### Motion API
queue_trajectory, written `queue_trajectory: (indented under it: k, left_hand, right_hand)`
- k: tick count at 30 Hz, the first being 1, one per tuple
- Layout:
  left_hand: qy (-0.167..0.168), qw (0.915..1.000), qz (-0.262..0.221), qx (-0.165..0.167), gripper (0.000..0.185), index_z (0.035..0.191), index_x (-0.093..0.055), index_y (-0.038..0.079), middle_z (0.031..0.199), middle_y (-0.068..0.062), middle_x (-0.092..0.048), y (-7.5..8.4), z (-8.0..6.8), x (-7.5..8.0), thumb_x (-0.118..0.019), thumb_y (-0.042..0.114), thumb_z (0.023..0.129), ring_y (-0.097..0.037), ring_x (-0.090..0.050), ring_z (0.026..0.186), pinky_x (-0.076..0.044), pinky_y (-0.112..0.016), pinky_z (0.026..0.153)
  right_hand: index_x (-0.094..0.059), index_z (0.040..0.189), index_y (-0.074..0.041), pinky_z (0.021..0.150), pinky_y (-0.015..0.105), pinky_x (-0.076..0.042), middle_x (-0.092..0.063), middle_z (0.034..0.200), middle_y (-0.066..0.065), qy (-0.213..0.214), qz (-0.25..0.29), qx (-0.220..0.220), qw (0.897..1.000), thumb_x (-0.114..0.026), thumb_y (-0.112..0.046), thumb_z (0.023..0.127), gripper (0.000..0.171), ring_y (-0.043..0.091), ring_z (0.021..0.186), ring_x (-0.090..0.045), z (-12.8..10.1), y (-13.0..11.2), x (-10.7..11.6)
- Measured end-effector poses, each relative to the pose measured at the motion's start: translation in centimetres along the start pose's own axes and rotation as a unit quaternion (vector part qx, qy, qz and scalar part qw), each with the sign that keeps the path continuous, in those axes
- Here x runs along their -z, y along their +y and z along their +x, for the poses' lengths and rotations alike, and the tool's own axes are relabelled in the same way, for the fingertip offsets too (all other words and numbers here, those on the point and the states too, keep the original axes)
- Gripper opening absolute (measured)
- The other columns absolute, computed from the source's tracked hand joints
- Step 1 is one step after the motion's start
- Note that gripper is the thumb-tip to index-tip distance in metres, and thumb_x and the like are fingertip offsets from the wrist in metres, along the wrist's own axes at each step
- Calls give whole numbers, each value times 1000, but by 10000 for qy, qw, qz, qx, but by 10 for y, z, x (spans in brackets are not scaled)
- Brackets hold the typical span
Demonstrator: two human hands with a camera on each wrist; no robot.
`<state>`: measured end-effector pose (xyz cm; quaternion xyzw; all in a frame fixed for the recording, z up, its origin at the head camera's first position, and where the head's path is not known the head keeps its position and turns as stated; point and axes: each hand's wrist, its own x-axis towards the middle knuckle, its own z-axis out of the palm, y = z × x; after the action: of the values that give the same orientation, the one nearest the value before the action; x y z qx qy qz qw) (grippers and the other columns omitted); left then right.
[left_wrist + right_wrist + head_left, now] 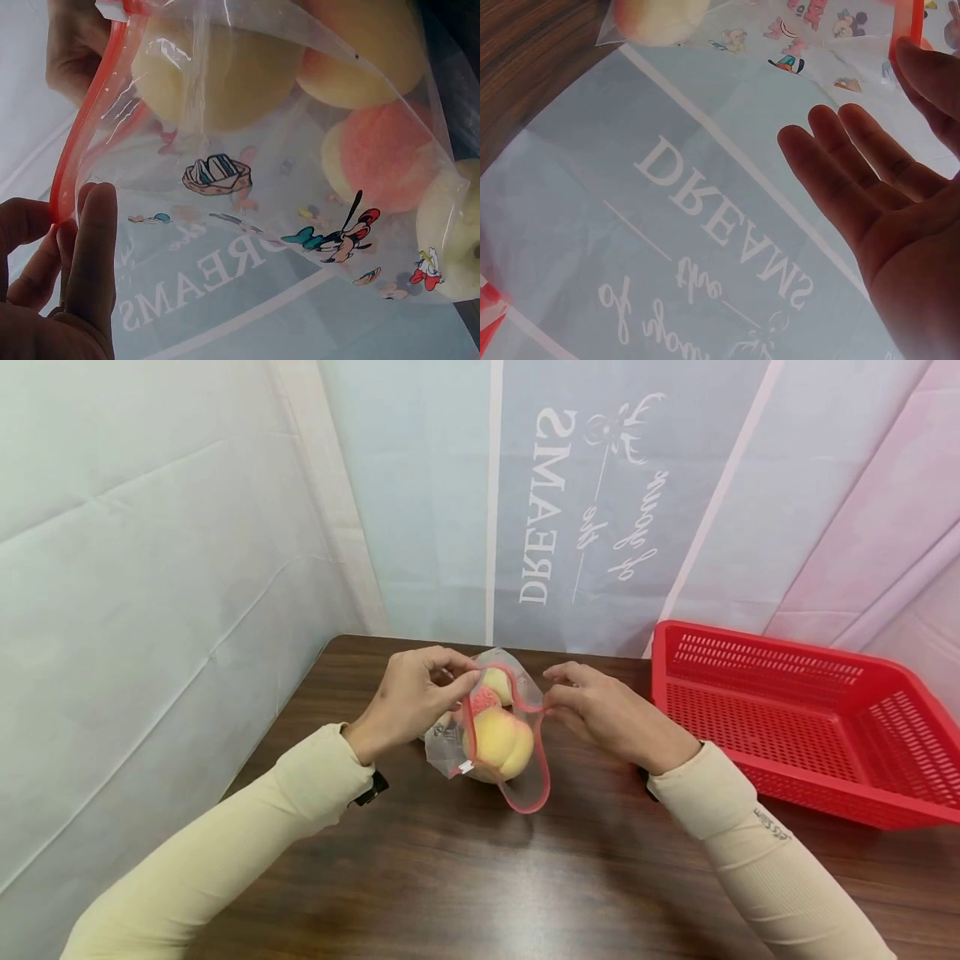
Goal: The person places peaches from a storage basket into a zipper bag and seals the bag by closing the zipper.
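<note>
A clear zip bag (450, 739) with a red zipper rim (528, 797) and cartoon prints stands on the brown table (450, 877). Inside are several yellow-pink peaches (498, 743). My left hand (467, 681) pinches the rim at its upper left, and my right hand (550, 703) pinches it at the upper right, so the mouth hangs open toward me. In the left wrist view my left hand (67, 225) pinches the red strip (82, 142), with peaches (225, 82) behind the film. In the right wrist view my right hand (915, 52) touches the strip (907, 19) with its other fingers straight.
A red plastic basket (787, 652) with nothing in it sits at the table's right, close to my right forearm. A pale backdrop (540, 510) printed with "DREAMS" hangs behind the table, and white sheeting closes off the left side.
</note>
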<state>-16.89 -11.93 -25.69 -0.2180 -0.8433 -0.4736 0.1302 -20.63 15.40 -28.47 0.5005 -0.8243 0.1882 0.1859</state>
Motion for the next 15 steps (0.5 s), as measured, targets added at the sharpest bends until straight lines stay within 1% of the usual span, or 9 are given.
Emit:
queue_trajectory:
  k: [4, 7, 10, 15]
  left_hand:
    - [46, 9989, 313, -357, 5, 92, -77, 5, 85, -1, -71, -2, -5, -2, -75, 6, 88, -11, -65, 69, -59, -25, 59]
    - [56, 9977, 419, -535, 5, 92, -77, 4, 87, -2, -72, -4, -7, -3, -75, 4, 87, -12, -65, 73, -60, -26, 65]
    - [63, 9971, 479, -586, 6, 92, -78, 4, 87, -2, -72, -5, -9, -3, -75, 3, 87, -11, -66, 73, -60, -26, 66]
    - [175, 9963, 531, -653, 5, 91, -78, 4, 85, -1, -72, -7, -9, -2, -75, 3, 87, -11, -66, 70, -60, -25, 59]
  right_hand:
    - [-72, 94, -10, 80, 42, -62, -63, 114, 18, -40, 39, -68, 10000, -79, -2, 83, 16, 32, 103, -64, 1, 0, 0]
    - [-73, 94, -10, 80, 42, -62, -63, 114, 18, -52, 36, -142, 9999, -80, -4, 83, 14, 31, 101, -65, 0, 0, 0]
    - [-73, 94, -10, 81, 43, -62, -63, 115, 17, -85, 34, -221, 9997, -80, -4, 83, 14, 31, 101, -65, 0, -1, 0]
    - [-73, 94, -10, 82, 43, -63, -63, 116, 17, -175, 35, -260, 9995, -80, -4, 83, 14, 30, 102, -64, 1, -1, 0]
